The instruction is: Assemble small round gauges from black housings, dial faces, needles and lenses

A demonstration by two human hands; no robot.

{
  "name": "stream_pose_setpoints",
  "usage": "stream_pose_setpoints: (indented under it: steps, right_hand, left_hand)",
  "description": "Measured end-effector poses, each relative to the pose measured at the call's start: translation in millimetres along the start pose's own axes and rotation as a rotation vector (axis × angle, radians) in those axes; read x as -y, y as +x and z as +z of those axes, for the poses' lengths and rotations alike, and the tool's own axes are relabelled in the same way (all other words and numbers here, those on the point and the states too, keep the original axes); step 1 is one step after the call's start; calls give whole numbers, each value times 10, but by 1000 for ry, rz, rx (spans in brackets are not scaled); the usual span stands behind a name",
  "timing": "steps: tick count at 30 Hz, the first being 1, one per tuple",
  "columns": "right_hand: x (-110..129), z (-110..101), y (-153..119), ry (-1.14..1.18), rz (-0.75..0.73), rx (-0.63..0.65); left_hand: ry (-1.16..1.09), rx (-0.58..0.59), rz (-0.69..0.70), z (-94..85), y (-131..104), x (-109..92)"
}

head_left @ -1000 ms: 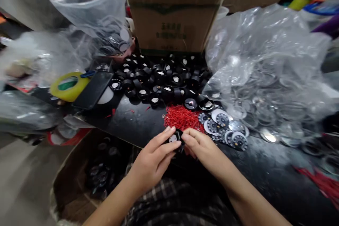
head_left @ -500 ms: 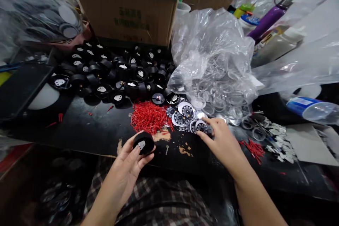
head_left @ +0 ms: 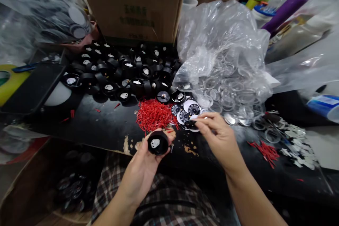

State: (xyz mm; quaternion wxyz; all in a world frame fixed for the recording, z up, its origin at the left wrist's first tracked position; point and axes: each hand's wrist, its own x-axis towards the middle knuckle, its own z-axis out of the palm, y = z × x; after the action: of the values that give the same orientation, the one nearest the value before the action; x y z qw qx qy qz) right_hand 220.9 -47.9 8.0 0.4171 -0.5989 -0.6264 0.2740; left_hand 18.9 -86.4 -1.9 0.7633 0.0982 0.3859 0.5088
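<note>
My left hand [head_left: 147, 169] grips a round black gauge housing [head_left: 164, 144], its open face turned up toward me with a small white plate [head_left: 155, 143] inside. To the right, my right hand [head_left: 218, 137] pinches a black dial disc [head_left: 190, 123] by its edge, tilted just above the other printed dials [head_left: 183, 116]. Some of those dials lie white side up. A heap of thin red pointers [head_left: 153, 114] lies beyond the housing, beside the dials. Many more black housings [head_left: 108, 86] are massed behind the heap.
A clear plastic bag [head_left: 212, 42] spills clear round covers [head_left: 233, 93] on the right. White plates [head_left: 299, 144] and red pointers [head_left: 266, 153] lie farther right. A cardboard box [head_left: 132, 10] stands behind. A phone-like black slab [head_left: 34, 86], yellow tape roll [head_left: 10, 81] and purple bottle [head_left: 290, 5] flank the table.
My right hand has lifted a dial disc off the pile and tilted it. My left hand has shifted right with the housing, its open face now turned more toward me. The view has shifted slightly.
</note>
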Motion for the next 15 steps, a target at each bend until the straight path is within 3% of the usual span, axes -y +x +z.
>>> stream_pose_setpoints:
  steps: [4,8,15]
  right_hand:
    - [222,255,-67,223,188,229]
    - [332,343,-70,202,201,194]
    - [512,489,-72,79,80,212]
  left_hand:
    - [-39,-27,37,69,23,-6]
    - [42,-119,137,66,35,-21]
    - [170,-41,139,21,15,89]
